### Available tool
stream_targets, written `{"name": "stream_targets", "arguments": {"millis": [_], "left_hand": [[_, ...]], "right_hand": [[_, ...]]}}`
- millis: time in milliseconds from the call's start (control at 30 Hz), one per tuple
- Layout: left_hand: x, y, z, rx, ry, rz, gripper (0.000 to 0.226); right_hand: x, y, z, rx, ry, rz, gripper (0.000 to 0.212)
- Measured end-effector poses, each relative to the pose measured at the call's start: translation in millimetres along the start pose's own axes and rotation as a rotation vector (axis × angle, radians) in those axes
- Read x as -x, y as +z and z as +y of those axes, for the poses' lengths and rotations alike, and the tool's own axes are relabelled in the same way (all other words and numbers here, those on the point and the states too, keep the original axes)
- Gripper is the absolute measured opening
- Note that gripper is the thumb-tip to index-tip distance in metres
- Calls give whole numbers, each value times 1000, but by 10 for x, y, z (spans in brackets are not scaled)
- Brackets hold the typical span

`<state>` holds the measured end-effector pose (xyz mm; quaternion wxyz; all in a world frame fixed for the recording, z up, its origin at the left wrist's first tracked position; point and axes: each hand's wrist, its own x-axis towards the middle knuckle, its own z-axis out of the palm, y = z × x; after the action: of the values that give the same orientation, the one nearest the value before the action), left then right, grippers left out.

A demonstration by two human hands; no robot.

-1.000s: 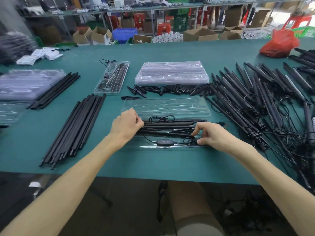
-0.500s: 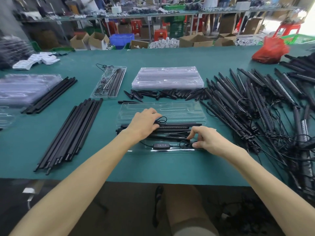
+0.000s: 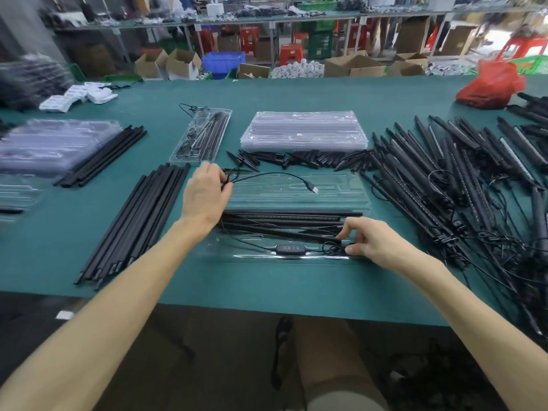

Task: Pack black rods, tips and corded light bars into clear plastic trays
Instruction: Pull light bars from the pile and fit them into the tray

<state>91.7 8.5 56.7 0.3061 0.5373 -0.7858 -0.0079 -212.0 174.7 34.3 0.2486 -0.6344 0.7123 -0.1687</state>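
Open clear tray, black light bars inside, cord lifted

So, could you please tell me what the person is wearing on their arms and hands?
Nothing that shows. The left hand and the right hand are bare, with no gloves, rings, watch or wristbands. No sleeve reaches into view on either side, and no markings or tattoos can be seen.

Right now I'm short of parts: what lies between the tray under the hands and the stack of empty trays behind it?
A loose row of black tips lies between the clear tray and the stack of empty trays, in the head view.
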Motion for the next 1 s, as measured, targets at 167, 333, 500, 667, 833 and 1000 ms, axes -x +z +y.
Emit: {"name": "stream_targets", "arguments": {"millis": [167, 333, 500, 667, 833, 1000], "left_hand": [[139, -137, -375, -100, -170, 3, 21], [306, -124, -515, -107, -371, -67, 30], [348, -76, -559, -153, -314, -115, 50], [355, 6, -574, -311, -161, -165, 55], [344, 52, -639, -444, -106, -249, 52], [206, 25, -593, -548, -112, -397, 37]], "right_hand": [[-1, 2, 23, 4, -14, 7, 27], [-5, 14, 16, 22, -25, 13, 30], [-3, 14, 24, 29, -25, 14, 28], [8, 9, 18, 14, -28, 15, 27], [28, 4, 2, -14, -30, 9, 25], [32, -2, -20, -22, -22, 4, 26]]}}
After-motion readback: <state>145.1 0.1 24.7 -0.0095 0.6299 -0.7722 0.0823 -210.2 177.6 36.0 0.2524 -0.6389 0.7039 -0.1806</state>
